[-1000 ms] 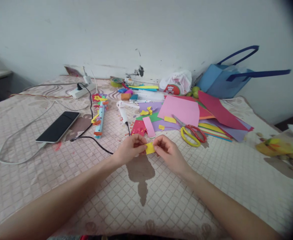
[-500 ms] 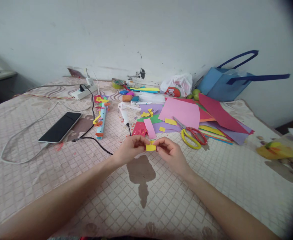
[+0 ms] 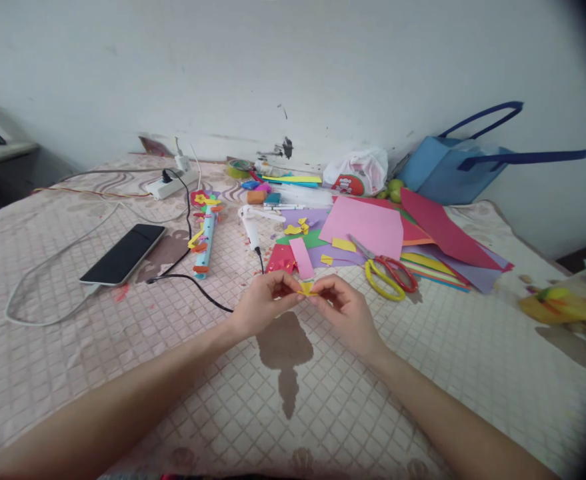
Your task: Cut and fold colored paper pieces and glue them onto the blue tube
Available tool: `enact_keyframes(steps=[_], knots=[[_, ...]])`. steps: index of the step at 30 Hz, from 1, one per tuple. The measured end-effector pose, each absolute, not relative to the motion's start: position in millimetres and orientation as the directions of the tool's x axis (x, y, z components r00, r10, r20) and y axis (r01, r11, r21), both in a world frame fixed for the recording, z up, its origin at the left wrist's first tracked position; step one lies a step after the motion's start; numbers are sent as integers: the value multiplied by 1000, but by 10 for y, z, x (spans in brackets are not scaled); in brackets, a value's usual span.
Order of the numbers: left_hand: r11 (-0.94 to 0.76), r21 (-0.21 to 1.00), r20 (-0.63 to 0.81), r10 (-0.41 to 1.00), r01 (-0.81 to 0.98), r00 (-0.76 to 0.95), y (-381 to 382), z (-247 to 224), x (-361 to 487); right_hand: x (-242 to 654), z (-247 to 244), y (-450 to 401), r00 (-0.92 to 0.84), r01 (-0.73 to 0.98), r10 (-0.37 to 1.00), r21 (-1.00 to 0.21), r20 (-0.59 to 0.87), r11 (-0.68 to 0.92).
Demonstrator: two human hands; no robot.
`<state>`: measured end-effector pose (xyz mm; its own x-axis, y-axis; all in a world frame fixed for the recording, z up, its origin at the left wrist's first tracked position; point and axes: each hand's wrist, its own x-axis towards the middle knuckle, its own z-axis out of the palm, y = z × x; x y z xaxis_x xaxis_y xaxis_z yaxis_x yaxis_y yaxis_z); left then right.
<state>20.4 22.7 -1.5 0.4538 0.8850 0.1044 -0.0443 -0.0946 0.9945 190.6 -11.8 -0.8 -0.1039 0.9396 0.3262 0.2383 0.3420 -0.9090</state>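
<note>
A small piece of yellow paper [image 3: 307,288] is pinched between both hands above the table. My left hand [image 3: 269,301] grips its left side with thumb and fingertips, and my right hand [image 3: 345,305] does the same on the right. The paper looks bent or folded, and the fingertips cover much of it. Just beyond the hands lie a pink paper strip [image 3: 301,258] and a red paper piece [image 3: 280,259] with small scraps on it. Scissors [image 3: 387,277] with yellow and red handles rest to the right.
A white glue gun [image 3: 251,230] and a decorated light-blue strip [image 3: 205,240] lie left of the papers. Farther left are a phone [image 3: 123,253] and a power strip [image 3: 173,185]. Coloured sheets [image 3: 365,223] and a blue bag [image 3: 447,170] stand right, against the wall.
The yellow paper was a flat rectangle facing me; now it is bent and shows less surface. Both hands have drawn closer together around it.
</note>
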Motion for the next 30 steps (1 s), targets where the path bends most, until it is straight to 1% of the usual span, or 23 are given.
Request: enact_keyframes(steps=[7, 11, 15, 23, 30], knots=[[-44, 998, 60, 905, -49, 421, 205, -18, 222, 1895, -22, -121, -79, 180, 983, -968, 163, 175], [1, 999, 19, 926, -54, 377, 178, -11, 243, 1880, -56, -117, -47, 121, 994, -987, 104, 109], [40, 998, -20, 945, -55, 327, 153, -7, 262, 1855, -49, -124, -40, 77, 996, -994, 79, 82], [110, 986, -64, 940, -121, 334, 142, -38, 272, 1830, -31, -134, -35, 59, 995, -994, 90, 92], [143, 968, -67, 938, -205, 340, 139, -79, 288, 1788, -40, -132, -3, -33, 997, -997, 71, 71]])
